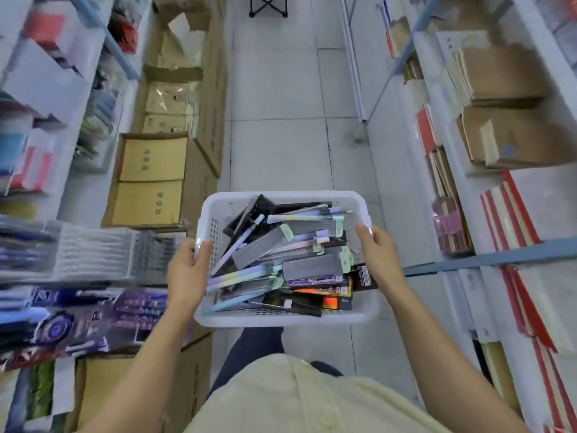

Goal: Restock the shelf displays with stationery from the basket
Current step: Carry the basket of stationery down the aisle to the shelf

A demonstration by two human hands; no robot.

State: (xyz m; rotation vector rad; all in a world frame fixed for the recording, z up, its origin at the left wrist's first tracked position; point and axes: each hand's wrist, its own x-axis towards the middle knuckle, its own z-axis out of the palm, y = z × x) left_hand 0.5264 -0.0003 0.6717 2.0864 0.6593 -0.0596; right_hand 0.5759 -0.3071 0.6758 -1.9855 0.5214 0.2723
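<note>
**Basket held in both hands, mid-aisle**

I hold the white perforated plastic basket [281,320] in the lower middle of the frame, above the pale tiled floor [281,120]. My left hand [187,273] has its grip clenched around the basket's left rim, thumb over the top edge. My right hand [379,254] grasps the right rim the same way, thumb lying on the rim and fingers hidden beneath.

The basket is heaped with stationery. Pastel gradient pens [237,275] lie slanted across the pile. Flat grey boxes with mint-green ends [315,266] sit among them. Dark printed packets [318,295] lie along the near side, one with an orange patch.

At the left of the frame runs a blurred white shelf with rows of packaged pens [93,254] and purple printed packs below them. Open brown cardboard boxes [150,179] stand on the floor beside it, further up the aisle. At the right, another white shelf carries stacks of brown paper [499,73] and red-edged books [512,214]. A black folding stool [268,4] shows at the top centre.
</note>
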